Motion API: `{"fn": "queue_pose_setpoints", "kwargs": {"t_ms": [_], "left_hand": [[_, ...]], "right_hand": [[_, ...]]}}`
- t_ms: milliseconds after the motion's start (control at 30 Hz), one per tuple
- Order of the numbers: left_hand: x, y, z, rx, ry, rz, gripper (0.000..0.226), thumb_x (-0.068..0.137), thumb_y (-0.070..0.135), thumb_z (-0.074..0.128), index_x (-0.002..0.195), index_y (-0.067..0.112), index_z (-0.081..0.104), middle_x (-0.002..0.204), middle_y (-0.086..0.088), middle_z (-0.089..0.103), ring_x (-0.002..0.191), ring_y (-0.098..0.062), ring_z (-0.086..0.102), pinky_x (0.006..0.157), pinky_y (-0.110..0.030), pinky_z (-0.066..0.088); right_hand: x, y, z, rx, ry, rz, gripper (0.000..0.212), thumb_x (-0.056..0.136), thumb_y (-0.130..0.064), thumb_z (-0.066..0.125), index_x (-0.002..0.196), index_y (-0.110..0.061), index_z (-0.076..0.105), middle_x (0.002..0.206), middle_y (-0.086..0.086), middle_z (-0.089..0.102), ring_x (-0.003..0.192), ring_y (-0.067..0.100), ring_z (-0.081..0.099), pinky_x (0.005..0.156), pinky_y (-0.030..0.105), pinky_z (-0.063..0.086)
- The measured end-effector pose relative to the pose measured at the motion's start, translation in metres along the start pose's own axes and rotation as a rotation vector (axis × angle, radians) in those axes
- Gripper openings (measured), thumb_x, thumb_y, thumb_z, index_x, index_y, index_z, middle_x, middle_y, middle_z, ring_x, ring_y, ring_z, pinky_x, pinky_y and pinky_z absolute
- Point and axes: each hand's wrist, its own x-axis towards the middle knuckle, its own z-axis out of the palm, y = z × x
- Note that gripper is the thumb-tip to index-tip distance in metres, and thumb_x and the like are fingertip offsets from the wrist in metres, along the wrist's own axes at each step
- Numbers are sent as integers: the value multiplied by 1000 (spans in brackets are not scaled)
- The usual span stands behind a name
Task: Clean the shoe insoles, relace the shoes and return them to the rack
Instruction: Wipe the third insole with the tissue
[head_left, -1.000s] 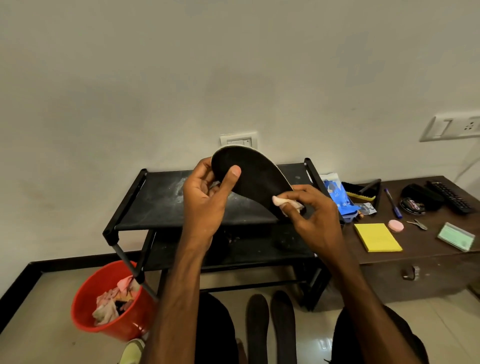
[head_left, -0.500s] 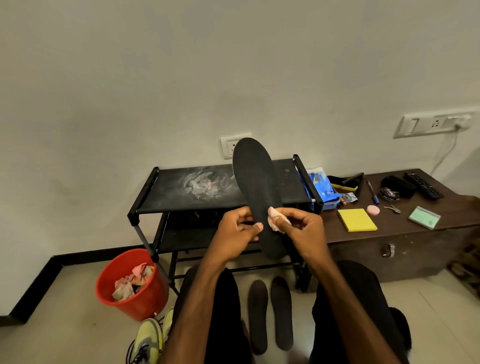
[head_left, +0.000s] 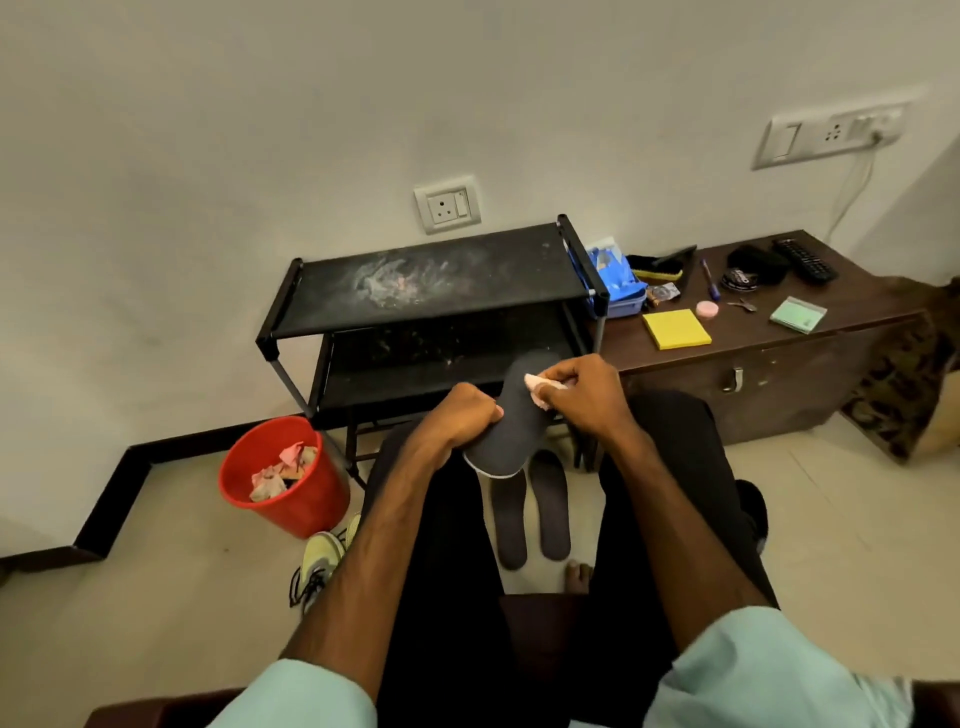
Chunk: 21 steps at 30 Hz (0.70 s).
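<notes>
My left hand (head_left: 467, 415) grips the left edge of a black insole (head_left: 511, 436) held over my lap. My right hand (head_left: 582, 397) pinches a small pinkish wipe (head_left: 535, 387) against the insole's upper part. Two more black insoles (head_left: 530, 514) lie side by side on the floor between my legs. A yellow-green shoe (head_left: 319, 561) with loose black laces sits on the floor at the left. The black two-tier shoe rack (head_left: 431, 306) stands against the wall, its top shelf dusty.
A red bin (head_left: 283, 478) with crumpled wipes stands left of the rack. A brown low cabinet (head_left: 779, 353) at the right carries a yellow pad, blue packet, brush, pen, remote and other small items. A patterned cloth hangs at the far right.
The insole has come down from upright in front of the rack to low over my lap. My view has tilted downward; both hands keep their hold.
</notes>
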Motion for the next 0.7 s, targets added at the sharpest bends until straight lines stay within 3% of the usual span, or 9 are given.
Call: {"fn": "queue_pose_setpoints", "kwargs": {"t_ms": [167,300,400,500,567,700], "left_hand": [[21,-9,8,100,-19,-87,19,86,15,64,92,1,75,88,-14,75,74,-23,68,66,-30,46],[44,0,2,187,13,-87,17,84,21,73,82,4,73,81,-9,70,69,-19,62,62,-28,43],[63,10,-15,235,62,-91,19,80,25,81,84,8,73,86,-6,72,72,-15,65,56,-26,42],[81,11,-28,249,82,-103,25,79,26,82,92,9,69,93,-5,69,82,-19,64,61,-28,41],[89,7,-30,256,74,-115,25,81,25,79,96,7,70,94,-7,70,78,-19,62,57,-28,40],[104,-16,-22,238,30,-160,23,87,23,73,100,4,69,93,-9,70,73,-17,61,57,-26,43]], "right_hand": [[7,8,9,-153,-122,127,2,80,-24,80,80,-24,82,79,-3,76,81,13,71,82,40,61],[19,10,22,-172,-143,229,13,80,-20,78,92,-20,82,95,6,78,93,22,71,89,42,60],[31,9,34,-143,-138,290,10,80,-24,77,81,-17,82,90,8,77,91,25,71,87,42,60],[48,2,45,-109,-116,322,16,79,-26,76,70,-13,80,83,10,76,89,28,72,86,41,60],[58,-3,52,-121,-122,327,12,78,-24,76,79,-14,81,91,11,77,93,30,72,87,42,60],[68,-6,75,-223,-159,311,22,81,-23,76,101,-14,80,106,12,74,101,30,69,85,35,56]]}}
